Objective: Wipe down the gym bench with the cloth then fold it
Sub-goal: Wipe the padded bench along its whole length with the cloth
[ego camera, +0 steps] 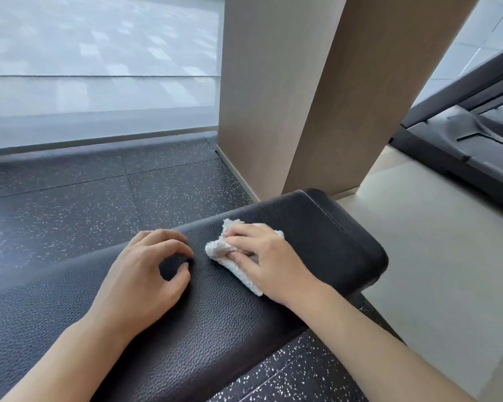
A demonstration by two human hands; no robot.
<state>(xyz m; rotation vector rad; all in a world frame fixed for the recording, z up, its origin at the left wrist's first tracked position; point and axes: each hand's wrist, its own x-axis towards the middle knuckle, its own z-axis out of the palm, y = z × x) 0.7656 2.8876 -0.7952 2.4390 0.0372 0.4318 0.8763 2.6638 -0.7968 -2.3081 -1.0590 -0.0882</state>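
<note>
The black leather gym bench [317,227] runs from the lower left to its rounded end at centre right. A small white cloth [218,248] lies bunched on the pad near that end. My right hand [267,262] lies on top of the cloth and presses it to the pad, a fold of it gathered between thumb and fingers. My left hand [145,274] rests on the pad just left of the cloth, fingers loosely curled with their tips on the leather, holding nothing.
A beige pillar [302,91] stands right behind the bench end. Dark speckled rubber flooring [70,204] lies to the left and below, pale flooring [436,256] to the right. A treadmill [476,146] sits at the far right. A frosted window [99,68] fills the back left.
</note>
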